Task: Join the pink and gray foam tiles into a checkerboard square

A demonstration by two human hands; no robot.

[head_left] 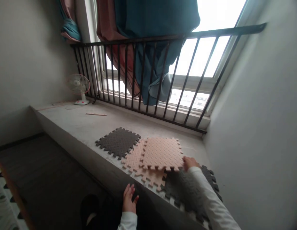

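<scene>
My right hand (190,162) grips the right edge of a pink foam mat tile (162,152) with toothed puzzle edges. That tile is raised a little and overlaps another pink foam tile (154,178) beneath it. To its left a dark grey foam tile (119,141) lies flat on the ledge. A second dark grey tile (184,185) lies on the right, partly hidden under my right forearm. My left hand (129,198) is in the air just off the ledge's front edge, fingers apart and holding nothing.
The pale ledge (74,123) runs below a window with a black railing (143,108). A small fan (80,89) and a thin strip (96,114) are on its left part. Curtains (148,64) hang by the railing. A white wall (258,127) closes the right side.
</scene>
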